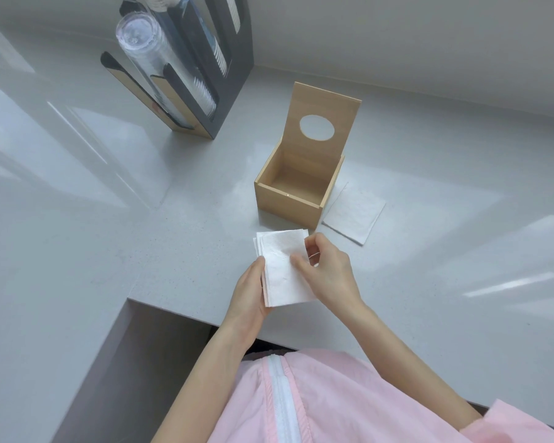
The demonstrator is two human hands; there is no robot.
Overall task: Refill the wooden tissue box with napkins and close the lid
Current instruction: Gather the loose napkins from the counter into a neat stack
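The wooden tissue box [287,206] stands on the grey counter with nothing inside. Its lid [320,110], with an oval hole, is swung up and stands upright at the back. Just in front of the box I hold a small stack of white napkins [282,266] above the counter. My left hand [248,294] grips the stack's left edge from below. My right hand [325,271] pinches its right side with thumb and fingers. One more napkin [354,214] lies flat on the counter against the box's right side.
A dark cup and lid dispenser [186,68] with a clear stack of cups stands at the back left. The grey counter [429,251] has an inner corner edge near my left forearm. A wall runs along the back.
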